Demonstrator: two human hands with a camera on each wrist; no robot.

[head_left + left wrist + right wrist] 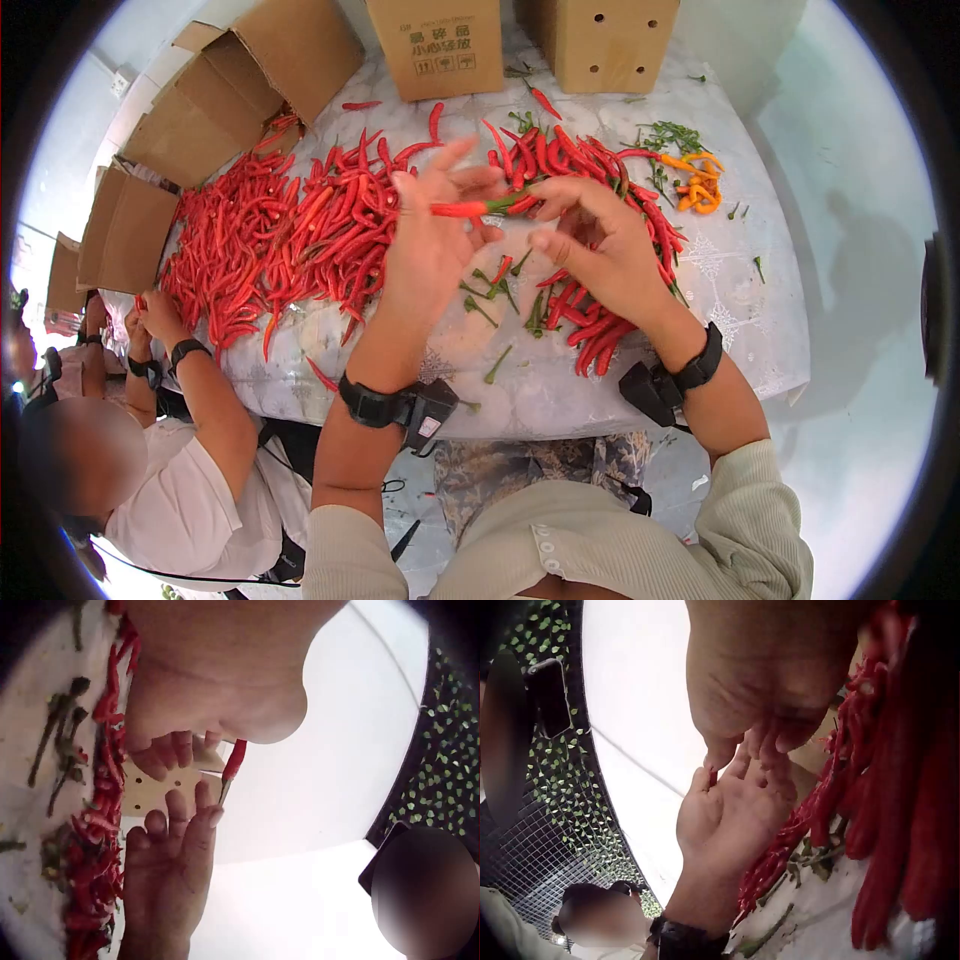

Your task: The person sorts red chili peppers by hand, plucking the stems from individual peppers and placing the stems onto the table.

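Observation:
A red chili pepper with a green stem spans the space between my two hands above the table. My left hand holds its red body by the thumb, the other fingers spread. At the stem end, my right hand pinches with thumb and forefinger. The left wrist view shows the pepper's red part running behind the left thumb's base. Only a small red bit of it shows past the left thumb in the right wrist view. Snapped green stems lie on the cloth below.
A large heap of red chilies covers the table's left; a smaller pile lies right. Orange peppers and green stems lie farther right. Cardboard boxes line the back. Another person works at left.

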